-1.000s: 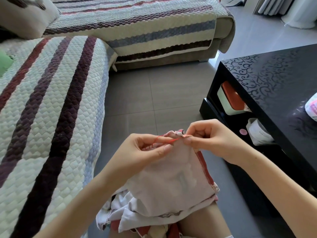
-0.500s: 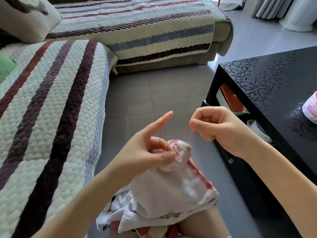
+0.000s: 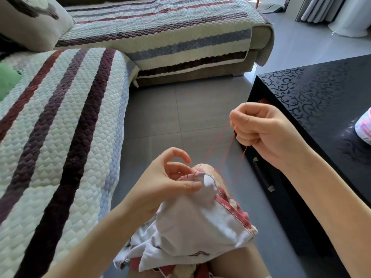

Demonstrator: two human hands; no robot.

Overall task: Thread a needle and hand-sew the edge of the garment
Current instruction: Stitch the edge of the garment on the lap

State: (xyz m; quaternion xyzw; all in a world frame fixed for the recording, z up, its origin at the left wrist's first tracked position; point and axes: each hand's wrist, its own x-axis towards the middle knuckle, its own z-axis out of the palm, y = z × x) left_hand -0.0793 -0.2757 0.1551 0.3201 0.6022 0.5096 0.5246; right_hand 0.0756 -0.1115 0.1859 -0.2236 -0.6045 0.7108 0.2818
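Pinching thread (image 3: pixel 210 149): right hand (image 3: pixel 267 133); garment (image 3: pixel 196 221): left hand (image 3: pixel 168 181).

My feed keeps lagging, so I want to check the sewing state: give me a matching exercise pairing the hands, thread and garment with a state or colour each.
Things:
1. left hand
2. right hand
3. red thread
4. garment

States:
A. white with red trim
B. raised beside the black table, fingers curled
C. stretched from the sewn edge up to a fist
D. thumb and fingers pinching the sewn edge

Pairs: 1-D, 2-B, 3-C, 4-A
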